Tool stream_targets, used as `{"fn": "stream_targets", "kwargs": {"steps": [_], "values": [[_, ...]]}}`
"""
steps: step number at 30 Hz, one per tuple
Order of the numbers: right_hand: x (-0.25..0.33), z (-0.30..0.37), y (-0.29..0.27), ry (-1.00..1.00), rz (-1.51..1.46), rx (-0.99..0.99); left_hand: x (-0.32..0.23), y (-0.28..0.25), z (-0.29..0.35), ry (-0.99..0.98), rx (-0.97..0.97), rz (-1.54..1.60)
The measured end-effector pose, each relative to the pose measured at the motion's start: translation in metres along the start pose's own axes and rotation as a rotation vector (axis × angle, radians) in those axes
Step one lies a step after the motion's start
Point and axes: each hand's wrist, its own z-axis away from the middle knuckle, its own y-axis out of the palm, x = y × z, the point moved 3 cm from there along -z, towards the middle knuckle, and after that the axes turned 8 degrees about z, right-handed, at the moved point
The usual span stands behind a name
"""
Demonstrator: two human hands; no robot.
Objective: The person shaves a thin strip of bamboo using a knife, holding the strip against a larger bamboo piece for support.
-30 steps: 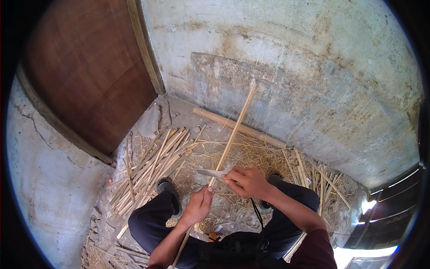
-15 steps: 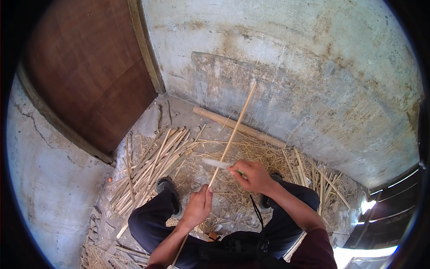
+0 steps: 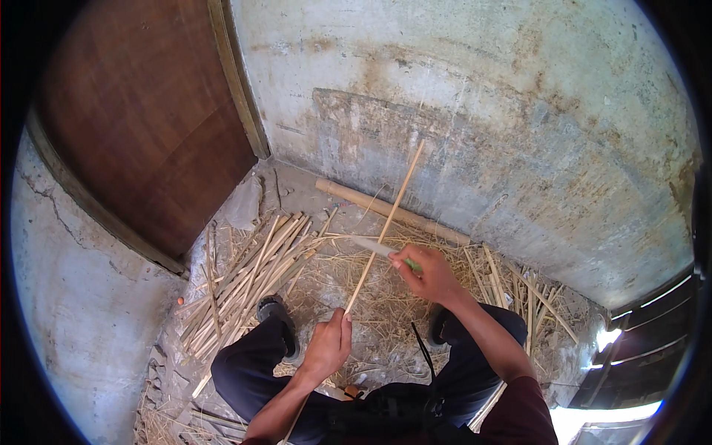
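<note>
A long thin bamboo strip [image 3: 386, 222] slants from my lap up toward the concrete wall. My left hand [image 3: 326, 345] grips its lower part, just in front of my knees. My right hand [image 3: 426, 273] holds a knife [image 3: 371, 245] with a green handle, and the pale blade lies across the strip about halfway up its length. I sit on the ground in dark trousers, with both shoes planted among the shavings.
A pile of split bamboo strips [image 3: 252, 274] lies on the floor to my left, more strips [image 3: 512, 285] to my right. A thick round pole [image 3: 386, 211] rests along the wall's foot. A brown wooden door [image 3: 141, 126] stands at the upper left. Straw-like shavings cover the floor.
My right hand has slid the knife further up along the strip, away from my body. My left hand keeps its hold on the lower part.
</note>
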Motion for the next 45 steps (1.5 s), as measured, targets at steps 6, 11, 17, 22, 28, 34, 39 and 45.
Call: {"fn": "stream_targets", "kwargs": {"steps": [6,11,17,22,28,34,39,45], "values": [[0.016,0.004,0.007,-0.018,-0.057,0.105,0.008,0.0,0.002,0.022,-0.017,-0.057],[0.035,0.012,0.022,-0.16,-0.03,0.112,0.006,0.004,0.0,0.029,-0.043,-0.121],[0.039,0.014,0.026,-0.129,0.01,0.091,0.0,-0.002,-0.003,0.035,-0.088,-0.149],[0.039,0.017,0.028,-0.159,-0.033,0.073,-0.002,-0.007,-0.003,-0.014,-0.099,0.004],[0.04,0.02,0.033,-0.196,-0.021,0.177,-0.002,-0.007,-0.002,0.001,-0.105,0.029],[0.03,0.013,0.023,-0.158,-0.117,0.091,-0.009,-0.007,0.002,0.013,-0.099,0.015],[0.0,0.0,0.005,-0.11,-0.142,-0.051,-0.012,-0.005,0.006,0.04,-0.095,-0.003],[-0.014,-0.003,-0.008,0.035,-0.108,-0.075,-0.006,-0.001,0.006,0.064,-0.095,-0.021]]}}
